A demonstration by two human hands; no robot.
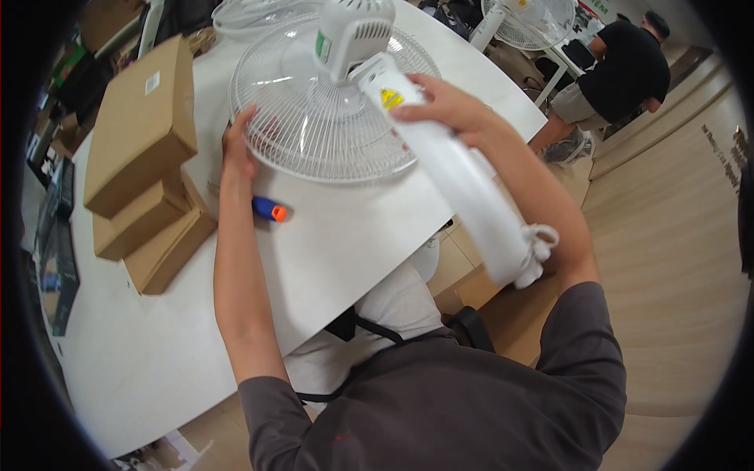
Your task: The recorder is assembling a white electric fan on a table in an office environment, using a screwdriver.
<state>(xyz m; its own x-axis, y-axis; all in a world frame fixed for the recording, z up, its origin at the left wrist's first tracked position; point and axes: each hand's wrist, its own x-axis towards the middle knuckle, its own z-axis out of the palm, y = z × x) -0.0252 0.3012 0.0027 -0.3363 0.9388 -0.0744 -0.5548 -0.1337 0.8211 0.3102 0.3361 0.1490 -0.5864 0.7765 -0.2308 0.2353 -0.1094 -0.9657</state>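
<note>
A white electric fan lies on the table with its round wire grille [314, 149] down and its motor housing [357, 31] on top. My right hand [455, 110] is closed around the upper end of the fan's white neck [463, 188], beside a yellow triangular label. The neck slants toward me past the table edge, and a small knob [542, 239] sits at its lower end. At the grille's left rim, my left hand [239, 149] grips the wire edge, with some fingers behind the wires. A blue-and-orange screwdriver handle [271, 209] lies near my left wrist.
Brown cardboard boxes [141, 133] are stacked left of the fan on the white table [330, 243]. A dark flat object [59, 251] lies at the table's far left. Back right, another fan [530, 23] stands near a person in dark clothing [628, 71].
</note>
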